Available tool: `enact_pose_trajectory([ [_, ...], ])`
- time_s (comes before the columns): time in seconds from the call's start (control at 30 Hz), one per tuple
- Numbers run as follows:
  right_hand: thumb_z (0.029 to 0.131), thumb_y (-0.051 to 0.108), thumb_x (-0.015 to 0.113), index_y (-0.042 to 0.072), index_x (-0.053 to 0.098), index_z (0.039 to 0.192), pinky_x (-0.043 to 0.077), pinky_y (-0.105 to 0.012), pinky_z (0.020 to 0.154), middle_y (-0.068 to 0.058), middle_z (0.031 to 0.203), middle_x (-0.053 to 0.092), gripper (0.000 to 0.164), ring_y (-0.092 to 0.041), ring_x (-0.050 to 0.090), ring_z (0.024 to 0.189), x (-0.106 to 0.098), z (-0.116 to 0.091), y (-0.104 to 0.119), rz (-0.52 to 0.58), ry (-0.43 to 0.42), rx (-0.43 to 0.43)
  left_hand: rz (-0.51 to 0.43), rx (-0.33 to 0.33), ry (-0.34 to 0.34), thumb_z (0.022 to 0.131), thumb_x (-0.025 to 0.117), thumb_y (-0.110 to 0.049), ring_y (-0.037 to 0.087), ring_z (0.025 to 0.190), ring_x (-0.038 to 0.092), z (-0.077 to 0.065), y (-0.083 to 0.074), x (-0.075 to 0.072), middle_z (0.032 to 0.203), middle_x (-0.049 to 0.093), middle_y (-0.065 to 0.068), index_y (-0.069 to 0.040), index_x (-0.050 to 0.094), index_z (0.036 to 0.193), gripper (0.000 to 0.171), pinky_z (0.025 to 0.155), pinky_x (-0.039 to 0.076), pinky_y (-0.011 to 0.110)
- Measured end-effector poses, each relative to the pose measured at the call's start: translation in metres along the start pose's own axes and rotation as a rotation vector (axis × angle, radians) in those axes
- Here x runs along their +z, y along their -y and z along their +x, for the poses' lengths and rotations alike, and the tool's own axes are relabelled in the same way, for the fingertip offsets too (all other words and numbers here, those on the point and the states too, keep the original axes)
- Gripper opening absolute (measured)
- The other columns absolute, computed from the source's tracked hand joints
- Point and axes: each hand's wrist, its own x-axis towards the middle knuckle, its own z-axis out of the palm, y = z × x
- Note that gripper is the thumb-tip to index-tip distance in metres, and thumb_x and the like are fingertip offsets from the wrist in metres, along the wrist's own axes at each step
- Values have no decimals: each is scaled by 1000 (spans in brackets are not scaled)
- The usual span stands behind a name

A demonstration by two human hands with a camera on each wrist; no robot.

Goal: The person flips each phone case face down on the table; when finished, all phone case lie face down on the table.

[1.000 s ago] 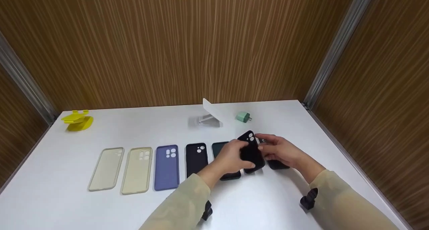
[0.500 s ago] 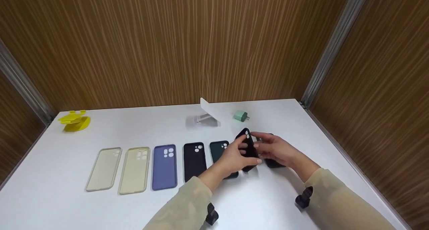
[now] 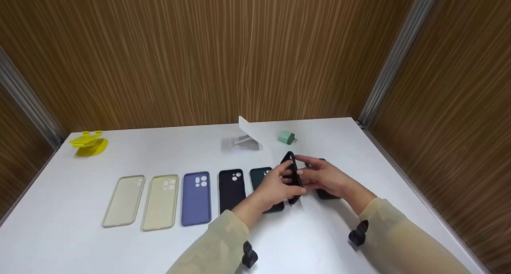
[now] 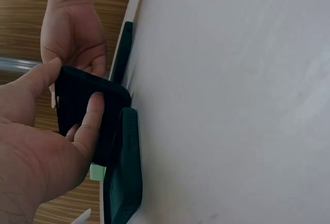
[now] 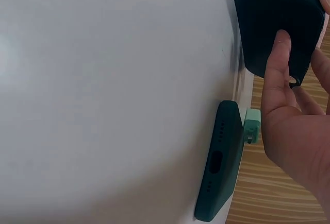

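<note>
A black phone case (image 3: pixel 295 180) is held above the table, tilted nearly on edge, its camera cutout end up. My left hand (image 3: pixel 275 186) grips it from the left, thumb on one edge and fingers against its face. From the other side, my right hand (image 3: pixel 325 176) pinches it. The right thumb (image 5: pixel 281 46) lies on the case's flat back, with other fingers around the camera corner. A dark green phone case (image 4: pixel 133 167) lies partly hidden under the left hand. Another dark phone case (image 3: pixel 328 194) lies partly covered by the right hand.
Left of the hands lie a black phone case (image 3: pixel 231 190), a purple one (image 3: pixel 195 202) and two cream cases (image 3: pixel 160 206) in a row. Behind are a white stand (image 3: pixel 250 134), a green charger plug (image 3: pixel 286 137) and a yellow stand (image 3: pixel 91 144). Wooden panels enclose the table.
The held phone case has turned from facing the camera to nearly edge-on. Both hands have stayed on it and shifted slightly left. The cases lying on the table have kept their places.
</note>
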Motion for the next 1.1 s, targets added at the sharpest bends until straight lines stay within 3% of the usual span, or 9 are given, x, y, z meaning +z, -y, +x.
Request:
enact_pose_trajectory([
  [0.23, 107, 18, 66, 13, 33, 167, 58, -45, 98, -26, 141, 60, 69, -34, 71, 117, 4, 1, 2, -1, 0, -12, -131, -56, 11, 86, 78, 9, 33, 132, 58, -1, -2, -1, 153, 49, 19, -7, 33, 166, 94, 94, 60, 47],
  [0.53, 108, 14, 63, 8, 38, 164, 61, -40, 90, -23, 134, 65, 62, -24, 75, 102, 12, 3, 2, -50, -30, -34, -205, -70, -23, 81, 70, 15, 33, 126, 64, -4, -5, -2, 158, 46, 21, -6, 32, 166, 95, 91, 61, 48],
  [0.7, 105, 19, 70, 9, 47, 160, 60, -35, 83, -18, 122, 67, 60, -21, 69, 92, 21, 1, 5, -154, -124, -31, -277, -71, -44, 81, 65, 17, 36, 123, 66, -8, -4, -2, 155, 51, 20, -6, 35, 165, 93, 91, 60, 50],
  [0.93, 101, 32, 76, 8, 51, 157, 54, -36, 82, -15, 114, 68, 66, -24, 65, 95, 31, 1, 12, -365, -268, -67, -360, -36, -47, 80, 59, 21, 39, 127, 64, -11, -3, -3, 160, 47, 21, -6, 31, 166, 94, 94, 59, 52],
  [1.1, 99, 37, 77, 7, 49, 158, 49, -34, 81, -16, 114, 67, 72, -23, 62, 94, 31, 1, 13, -360, -291, -42, -387, -13, -53, 79, 57, 21, 38, 126, 64, -12, -1, -2, 160, 47, 21, -7, 31, 166, 95, 94, 59, 51],
])
